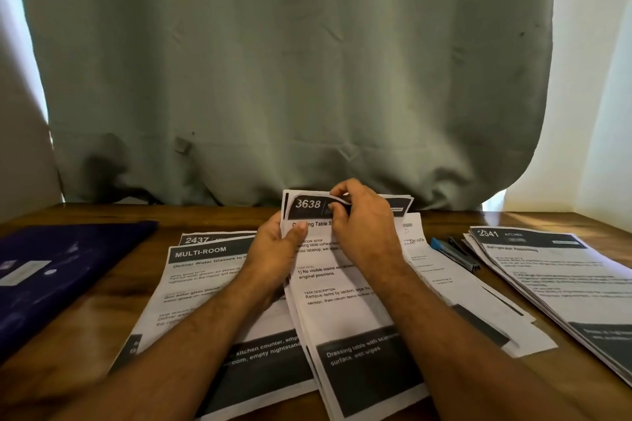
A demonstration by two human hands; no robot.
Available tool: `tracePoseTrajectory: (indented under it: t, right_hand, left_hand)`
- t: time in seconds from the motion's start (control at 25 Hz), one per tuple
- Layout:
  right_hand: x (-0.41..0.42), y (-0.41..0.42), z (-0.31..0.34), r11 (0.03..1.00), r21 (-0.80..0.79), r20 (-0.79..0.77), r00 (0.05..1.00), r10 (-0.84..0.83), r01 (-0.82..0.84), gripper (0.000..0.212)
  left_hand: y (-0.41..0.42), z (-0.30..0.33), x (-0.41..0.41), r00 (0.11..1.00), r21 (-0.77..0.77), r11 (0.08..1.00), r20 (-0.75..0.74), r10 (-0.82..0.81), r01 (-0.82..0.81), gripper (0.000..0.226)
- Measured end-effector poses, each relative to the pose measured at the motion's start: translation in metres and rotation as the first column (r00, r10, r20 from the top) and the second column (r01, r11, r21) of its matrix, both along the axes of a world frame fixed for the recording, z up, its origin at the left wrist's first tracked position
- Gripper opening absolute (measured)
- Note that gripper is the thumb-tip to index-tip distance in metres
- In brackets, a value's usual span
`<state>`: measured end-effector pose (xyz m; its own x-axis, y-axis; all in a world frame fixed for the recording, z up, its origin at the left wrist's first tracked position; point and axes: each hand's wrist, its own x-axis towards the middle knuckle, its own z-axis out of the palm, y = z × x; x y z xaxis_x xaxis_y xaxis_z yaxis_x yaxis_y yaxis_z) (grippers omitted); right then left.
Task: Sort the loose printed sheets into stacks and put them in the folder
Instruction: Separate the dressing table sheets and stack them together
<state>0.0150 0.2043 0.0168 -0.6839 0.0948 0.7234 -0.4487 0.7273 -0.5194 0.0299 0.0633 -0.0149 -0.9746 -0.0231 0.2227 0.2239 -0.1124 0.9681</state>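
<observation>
A bundle of printed sheets headed "3638" (342, 311) is tilted up off the wooden table in the middle. My left hand (277, 249) grips its left edge with the thumb on the front. My right hand (362, 219) pinches the top edge and curls the top sheet's corner forward. To the left lies a stack headed "MULTI-ROOM" (201, 280), with a sheet "2437" under it. Another stack headed "2541 KITCHEN" (554, 277) lies at the right. More loose sheets (455, 287) lie just right of the held bundle. A dark blue folder (58, 270) lies shut at the far left.
A blue and black stapler (455, 251) lies between the loose sheets and the right stack. A grey-green curtain (290, 72) hangs behind the table's (113, 325) far edge.
</observation>
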Motion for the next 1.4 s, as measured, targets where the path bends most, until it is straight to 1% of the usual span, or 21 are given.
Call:
tracePoseTrajectory:
  t: [0.16,0.24,0.32,0.36,0.44,0.56,0.64,0.68,0.72,0.76,0.8,0.84,0.88,0.92,0.96,1.0,1.08,1.2,1.32,1.4]
  right_hand:
    - [-0.004,0.004,-0.002,0.999,0.026,0.104,0.994,0.036,-0.039,0.015]
    - [-0.004,0.002,-0.004,0.998,0.027,0.104,0.993,0.046,-0.049,0.014]
    - [-0.005,0.001,-0.003,0.997,0.028,0.062,0.996,0.067,-0.069,0.013]
    - [-0.005,0.002,-0.002,0.996,0.032,0.038,0.996,0.077,-0.078,0.018]
    - [-0.005,0.008,0.0,0.996,0.013,0.02,0.996,0.086,-0.086,0.037]
    - [-0.007,0.026,0.006,1.0,-0.017,0.005,1.0,-0.002,0.002,0.055]
    - [-0.009,0.041,0.011,0.997,-0.046,0.061,0.997,-0.056,0.059,0.058]
    - [-0.01,0.049,0.012,0.996,-0.076,0.124,0.991,-0.039,0.049,0.056]
    - [-0.012,0.057,0.013,0.993,-0.121,0.221,0.975,0.018,0.01,0.052]
    - [-0.012,0.064,0.012,0.981,-0.184,0.348,0.929,0.121,-0.059,0.05]
    - [-0.01,0.071,0.011,0.956,-0.261,0.484,0.839,0.249,-0.134,0.051]
    - [-0.008,0.076,0.01,0.925,-0.331,0.603,0.713,0.357,-0.184,0.052]
    - [-0.006,0.081,0.007,0.893,-0.395,0.674,0.592,0.441,-0.216,0.052]
    - [-0.006,0.084,0.005,0.858,-0.456,0.699,0.503,0.509,-0.236,0.052]
    - [-0.006,0.085,0.003,0.825,-0.509,0.693,0.452,0.562,-0.245,0.052]
    - [-0.007,0.086,0.002,0.8,-0.548,0.675,0.435,0.596,-0.245,0.052]
    - [-0.008,0.083,0.0,0.781,-0.576,0.634,0.47,0.614,-0.242,0.05]
    - [-0.009,0.078,0.0,0.785,-0.572,0.603,0.527,0.599,-0.237,0.046]
    - [-0.009,0.076,0.003,0.778,-0.59,0.529,0.626,0.573,-0.213,0.035]
    - [-0.01,0.075,0.007,0.744,-0.643,0.459,0.688,0.563,-0.18,0.03]
  left_hand:
    - [0.003,-0.002,0.001,0.999,-0.071,0.997,-0.022,0.034,-0.036,0.017]
    - [0.001,-0.004,-0.001,0.998,-0.083,0.995,-0.03,0.053,-0.055,0.017]
    - [0.001,-0.004,-0.004,0.997,-0.055,0.996,-0.032,0.069,-0.071,0.016]
    - [0.001,-0.003,-0.005,0.997,-0.026,0.997,-0.026,0.076,-0.077,0.016]
    - [0.0,-0.002,-0.007,0.997,0.066,0.994,0.006,0.082,-0.083,0.015]
    - [-0.007,0.004,-0.007,0.996,0.248,0.966,0.069,0.057,-0.073,0.015]
    - [-0.014,0.01,-0.008,0.991,0.347,0.934,0.126,0.043,-0.084,0.013]
    - [-0.017,0.012,-0.009,0.988,0.377,0.921,0.152,0.042,-0.097,0.012]
    - [-0.02,0.014,-0.01,0.985,0.391,0.914,0.17,0.042,-0.106,0.011]
    - [-0.022,0.015,-0.01,0.982,0.395,0.911,0.183,0.043,-0.114,0.011]
    - [-0.023,0.016,-0.01,0.981,0.389,0.913,0.19,0.051,-0.123,0.012]
    - [-0.024,0.016,-0.01,0.979,0.377,0.916,0.194,0.065,-0.135,0.013]
    - [-0.024,0.017,-0.01,0.977,0.364,0.92,0.198,0.078,-0.147,0.013]
    - [-0.025,0.017,-0.011,0.975,0.363,0.918,0.204,0.088,-0.159,0.012]
    - [-0.027,0.017,-0.011,0.973,0.374,0.912,0.21,0.094,-0.169,0.011]
    - [-0.028,0.018,-0.011,0.971,0.39,0.904,0.218,0.096,-0.177,0.009]
    - [-0.031,0.019,-0.012,0.965,0.403,0.896,0.243,0.093,-0.188,0.009]
    - [-0.033,0.019,-0.011,0.961,0.4,0.902,0.272,0.054,-0.164,0.014]
    - [-0.034,0.02,-0.007,0.963,0.43,0.903,0.239,-0.125,0.01,0.029]
    - [-0.035,0.02,-0.004,0.94,0.385,0.913,0.24,-0.243,0.137,0.032]
